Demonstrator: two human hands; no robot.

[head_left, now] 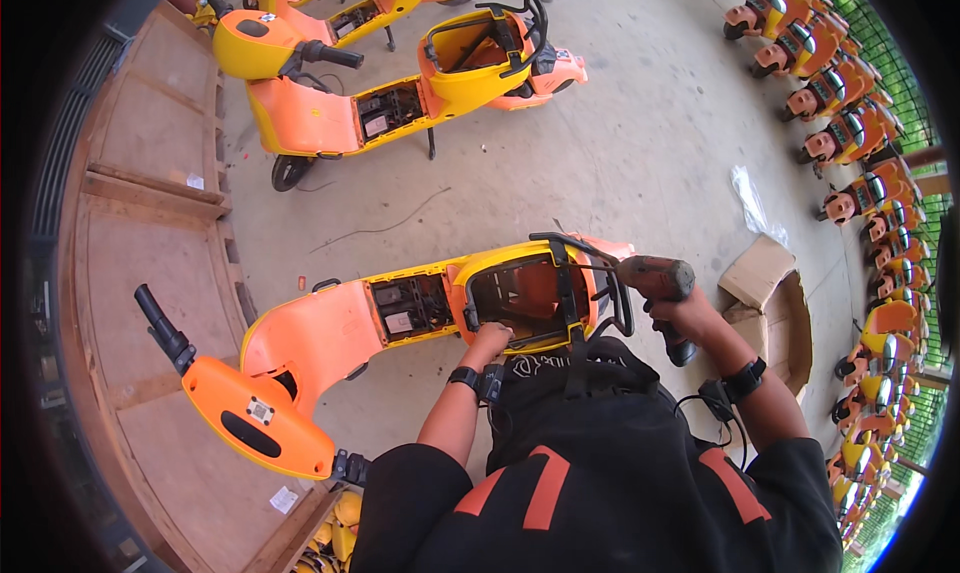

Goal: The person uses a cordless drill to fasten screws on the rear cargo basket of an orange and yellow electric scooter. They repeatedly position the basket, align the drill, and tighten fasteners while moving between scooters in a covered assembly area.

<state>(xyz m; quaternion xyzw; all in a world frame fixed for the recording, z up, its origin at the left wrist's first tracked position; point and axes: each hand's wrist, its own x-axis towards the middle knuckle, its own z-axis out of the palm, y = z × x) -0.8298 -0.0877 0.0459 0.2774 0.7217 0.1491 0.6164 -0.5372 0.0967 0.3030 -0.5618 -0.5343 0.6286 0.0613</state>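
Gripping a dark, reddish-brown, pistol-shaped power drill point(655, 277) in the closed right hand point(684, 316), with its long, thin metal bit point(595, 266) pointing left across a black tubular rack point(575, 242) on the rear of an orange-and-yellow scooter point(320, 323). Cannot tell of any contact between bit and rack. Resting the left hand point(488, 341) at the near edge of the scooter's open, yellow-walled compartment point(458, 295), with fingers bent; cannot tell of anything held there. Standing close against the scooter, parked crosswise on a grey concrete floor point(650, 143) with its orange steering head point(260, 418) to the left and its rack to the right. Wearing a black shirt point(610, 493) with orange-red stripes. Just right of the drill, on the floor, can see an open brown cardboard box point(760, 273) and, beyond it, a crumpled clear plastic sheet point(750, 201). Can also see a second orange-and-yellow scooter point(465, 91) farther off, large brown wooden crates point(150, 303) along the left, and a long row of similar scooters point(845, 203) beside a green mesh fence point(915, 58).
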